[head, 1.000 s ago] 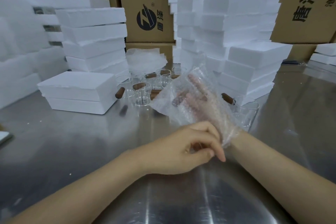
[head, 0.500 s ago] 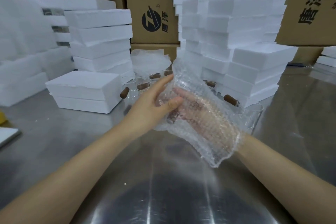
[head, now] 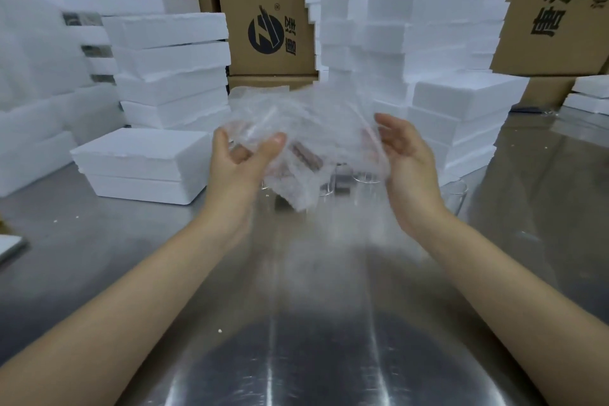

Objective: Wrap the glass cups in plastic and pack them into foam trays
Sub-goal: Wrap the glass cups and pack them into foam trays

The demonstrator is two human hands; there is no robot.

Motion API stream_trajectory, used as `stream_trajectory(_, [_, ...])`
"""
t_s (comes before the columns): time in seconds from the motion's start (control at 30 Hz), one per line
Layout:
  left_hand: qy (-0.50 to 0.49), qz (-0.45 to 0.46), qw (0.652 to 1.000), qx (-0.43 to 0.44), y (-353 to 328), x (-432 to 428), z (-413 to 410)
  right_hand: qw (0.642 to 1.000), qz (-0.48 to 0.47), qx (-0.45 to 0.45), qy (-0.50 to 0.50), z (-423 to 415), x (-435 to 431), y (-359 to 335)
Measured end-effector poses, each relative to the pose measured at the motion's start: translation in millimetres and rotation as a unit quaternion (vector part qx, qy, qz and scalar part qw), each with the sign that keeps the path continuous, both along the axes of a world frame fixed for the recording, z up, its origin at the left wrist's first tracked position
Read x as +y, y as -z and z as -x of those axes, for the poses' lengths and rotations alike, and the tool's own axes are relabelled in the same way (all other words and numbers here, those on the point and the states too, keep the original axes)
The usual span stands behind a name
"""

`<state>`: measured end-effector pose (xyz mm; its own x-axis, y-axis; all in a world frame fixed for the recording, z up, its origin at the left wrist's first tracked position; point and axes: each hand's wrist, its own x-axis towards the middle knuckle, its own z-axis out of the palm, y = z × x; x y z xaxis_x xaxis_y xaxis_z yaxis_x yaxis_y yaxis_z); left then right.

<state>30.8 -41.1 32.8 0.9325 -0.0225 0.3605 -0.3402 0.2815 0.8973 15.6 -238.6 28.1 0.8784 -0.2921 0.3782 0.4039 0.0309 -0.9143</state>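
Note:
I hold a clear bubble-wrap bag (head: pixel 309 142) up over the steel table, blurred by motion. My left hand (head: pixel 242 158) pinches its left side between thumb and curled fingers. My right hand (head: pixel 407 155) is at its right edge, palm turned inward, fingers loosely bent and touching the wrap. Behind and below the wrap stand several glass cups (head: pixel 362 179) with brown handles, partly hidden. Another glass cup (head: pixel 458 194) stands on the right beside the foam. A closed white foam tray (head: pixel 141 165) lies on the table to the left.
Tall stacks of foam trays (head: pixel 171 72) rise at the back left, and more foam stacks (head: pixel 454 109) at the back right. Cardboard boxes (head: pixel 267 10) stand behind them. A heap of bubble wrap (head: pixel 253 94) lies at the back centre. Bare steel table (head: pixel 296 323) lies in front of me.
My right hand has come out of the bubble-wrap bag and moved to its right edge. My left hand shifted to grip the left side, and the wrap is raised and spread between both hands.

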Motion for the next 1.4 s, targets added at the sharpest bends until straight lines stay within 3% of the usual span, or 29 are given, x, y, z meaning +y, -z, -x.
stream_trajectory(0.07, [0.012, 0.096, 0.995, 0.023, 0, 1, -2, 0.997, -0.032, 0.035, 0.059, -2, -5, 0])
stream_trajectory(0.13, [0.023, 0.124, 0.991, 0.037, 0, 2, -3, 0.992, -0.046, 0.097, -0.070, -1, -4, 7])
stream_trajectory(0.23, [0.049, 0.078, 0.994, 0.058, 5, 1, -3, 0.970, -0.040, 0.118, -0.209, -1, 1, 7])
stream_trajectory(0.43, [0.162, -0.044, 0.982, 0.080, 12, -8, 5, 0.983, -0.155, 0.037, -0.093, -4, -12, 2])
stream_trajectory(0.57, [0.185, -0.140, 0.970, 0.069, 19, -15, 9, 0.997, 0.038, 0.033, -0.059, 3, -4, 3])
stream_trajectory(0.63, [0.157, -0.186, 0.969, 0.030, 20, -16, 11, 0.988, 0.147, 0.030, -0.045, 8, 2, 3])
stream_trajectory(0.7, [0.134, -0.211, 0.968, -0.004, 19, -15, 11, 0.978, 0.194, 0.009, -0.079, 14, 7, 0])
stream_trajectory(0.83, [0.157, -0.222, 0.962, -0.024, 19, -14, 10, 0.979, 0.201, 0.030, -0.010, 14, 9, 4])
stream_trajectory(0.9, [0.208, -0.210, 0.955, -0.020, 18, -13, 10, 0.978, 0.187, 0.086, 0.012, 15, 5, 5])
stream_trajectory(1.0, [0.314, -0.174, 0.933, 0.011, 14, -8, 9, 0.978, 0.106, 0.176, -0.031, 19, -4, 4])
stream_trajectory(1.07, [0.365, -0.158, 0.917, 0.035, 12, -4, 6, 0.984, 0.075, 0.144, -0.077, 22, -2, 0])
stream_trajectory(1.17, [0.318, -0.162, 0.932, 0.066, 13, -4, 4, 0.992, 0.090, -0.007, -0.089, 18, 7, -5])
stream_trajectory(1.23, [0.245, -0.153, 0.954, 0.073, 13, -8, 6, 0.989, 0.131, -0.043, -0.061, 15, 6, -3])
stream_trajectory(1.3, [0.169, -0.143, 0.973, 0.067, 14, -11, 7, 0.981, 0.176, -0.015, -0.074, 14, 5, 0])
stream_trajectory(1.4, [0.077, -0.143, 0.986, 0.050, 15, -8, 5, 0.966, 0.171, 0.058, -0.187, 13, 6, 4])
